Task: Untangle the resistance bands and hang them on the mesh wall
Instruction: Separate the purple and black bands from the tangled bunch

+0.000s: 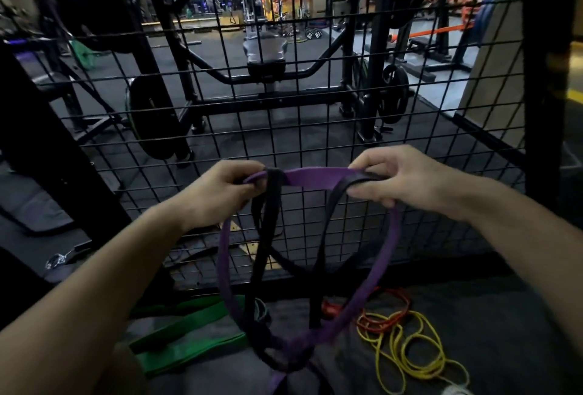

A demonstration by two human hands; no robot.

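Left hand (225, 188) and right hand (391, 178) grip purple band (315, 177), black band (271, 205) looped over it between them. Mesh (284, 129) ahead bare; nothing hung, others lie below.

i can't see my left hand's (225, 188) fingertips, curled behind the purple band (315, 176). the black band (273, 205) tangles with it low down, the crossing too dark to read. the bottom edge cuts off the purple tail and the yellow band (419, 350).
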